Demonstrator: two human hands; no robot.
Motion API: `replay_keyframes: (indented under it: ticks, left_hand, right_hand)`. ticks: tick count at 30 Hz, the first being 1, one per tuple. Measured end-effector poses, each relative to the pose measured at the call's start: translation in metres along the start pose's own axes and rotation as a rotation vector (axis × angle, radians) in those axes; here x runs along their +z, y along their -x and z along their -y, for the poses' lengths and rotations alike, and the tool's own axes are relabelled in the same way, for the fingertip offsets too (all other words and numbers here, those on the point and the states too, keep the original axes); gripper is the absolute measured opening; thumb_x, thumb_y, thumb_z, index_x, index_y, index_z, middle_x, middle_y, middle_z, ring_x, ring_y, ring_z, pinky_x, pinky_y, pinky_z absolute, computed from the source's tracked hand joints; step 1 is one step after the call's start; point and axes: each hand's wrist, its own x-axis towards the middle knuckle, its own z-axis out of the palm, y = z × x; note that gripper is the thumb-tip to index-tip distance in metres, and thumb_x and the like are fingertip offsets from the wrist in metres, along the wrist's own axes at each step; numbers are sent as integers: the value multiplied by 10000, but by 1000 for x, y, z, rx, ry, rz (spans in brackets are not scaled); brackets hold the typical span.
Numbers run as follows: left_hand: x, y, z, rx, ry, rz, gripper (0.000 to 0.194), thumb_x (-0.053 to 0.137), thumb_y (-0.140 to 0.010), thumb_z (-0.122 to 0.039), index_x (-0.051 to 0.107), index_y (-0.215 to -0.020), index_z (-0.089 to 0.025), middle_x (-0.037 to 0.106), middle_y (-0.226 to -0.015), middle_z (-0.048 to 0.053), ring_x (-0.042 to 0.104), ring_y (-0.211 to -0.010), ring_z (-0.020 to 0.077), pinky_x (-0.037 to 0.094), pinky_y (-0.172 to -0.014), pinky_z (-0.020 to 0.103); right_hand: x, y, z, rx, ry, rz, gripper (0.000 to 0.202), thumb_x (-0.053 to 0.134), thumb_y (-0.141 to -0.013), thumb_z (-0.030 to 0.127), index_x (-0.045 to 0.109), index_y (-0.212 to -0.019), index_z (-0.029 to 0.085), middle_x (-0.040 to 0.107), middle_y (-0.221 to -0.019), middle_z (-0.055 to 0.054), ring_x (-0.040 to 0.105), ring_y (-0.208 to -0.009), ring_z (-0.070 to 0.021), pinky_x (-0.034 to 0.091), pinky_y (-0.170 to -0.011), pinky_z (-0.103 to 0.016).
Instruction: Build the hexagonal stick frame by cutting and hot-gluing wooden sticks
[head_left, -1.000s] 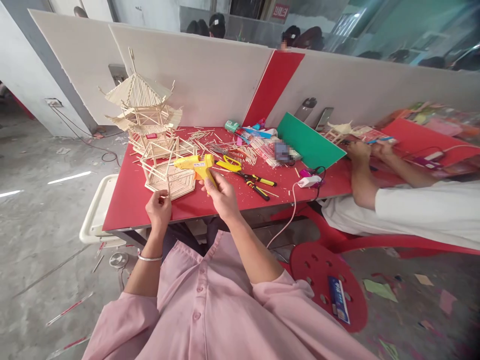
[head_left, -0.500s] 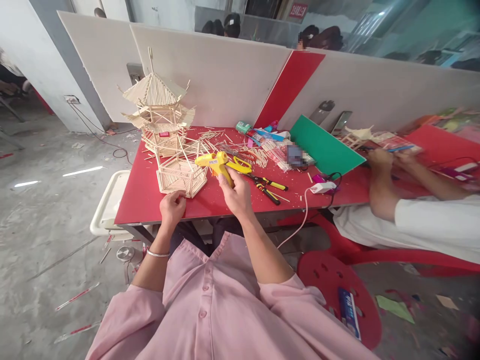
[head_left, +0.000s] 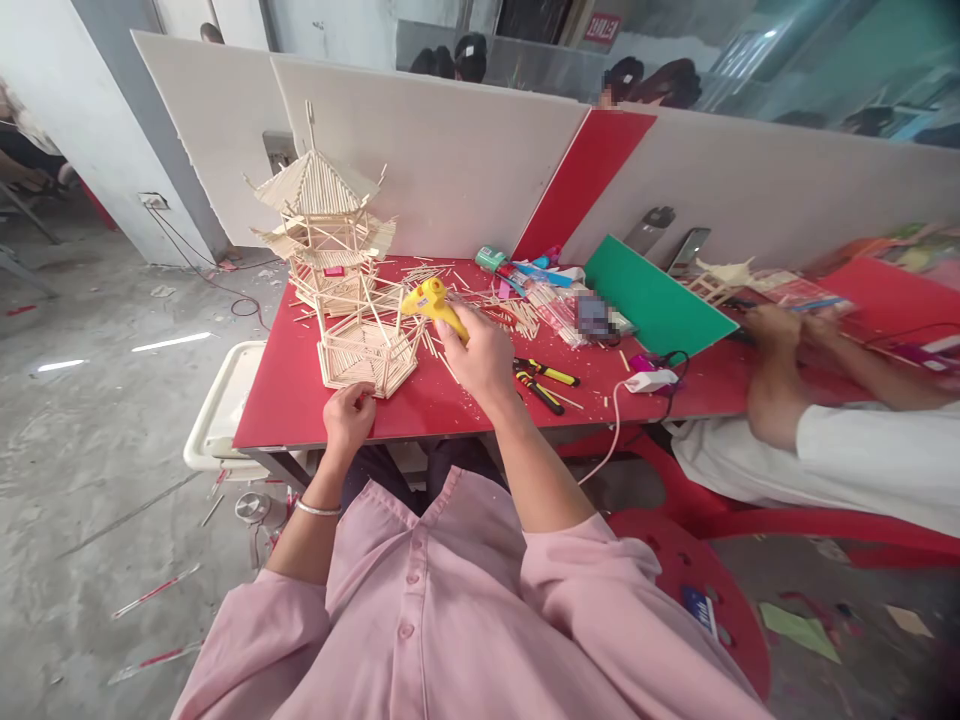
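My right hand [head_left: 484, 355] is wrapped round the handle of a yellow hot glue gun [head_left: 427, 300]. The gun points left, its nozzle near a thin corner post of a pagoda model [head_left: 319, 190] built from wooden sticks. Tiered roofs top the model, and a hexagonal stick base [head_left: 367, 358] with a low railing forms its front part. At the front edge of that base is my left hand [head_left: 349, 418], fingers curled in a pinch. Whatever those fingers hold is hidden; I cannot tell whether they touch the base.
Loose sticks [head_left: 431, 270] lie behind the base on the red table [head_left: 277, 400]. Pliers with black-and-yellow handles [head_left: 547, 378] lie right of my right hand. Further right stand a green board [head_left: 652, 300] and a white plug block [head_left: 651, 380]. A co-worker's hands [head_left: 780, 330] are beyond.
My right hand has raised and tilted the glue gun, its nozzle now beside the post. That hand now covers the yellow handles seen before. My left hand stays at the base; the view shifted slightly.
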Motion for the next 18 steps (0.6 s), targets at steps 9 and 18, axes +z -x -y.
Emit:
replay_keyframes:
  ticks: [9, 18]
  left_hand:
    - [1, 1, 0, -24, 24, -6, 214, 548, -728, -141, 739, -778, -223, 758, -813, 28, 627, -657, 174, 490, -679, 287]
    - [-1, 1, -2, -31, 12, 1, 227, 549, -729, -147, 748, -818, -211, 762, -834, 31, 633, -669, 174, 482, -692, 284]
  right_hand:
    - [27, -36, -15, 63, 113, 1, 348, 471, -949, 393, 687, -1170, 235, 733, -1006, -104, 648, -902, -271, 476, -742, -395]
    - [40, -40, -27, 40, -95, 73, 337, 530, -929, 420, 700, -1147, 227, 741, -951, -54, 654, -877, -223, 469, -754, -331]
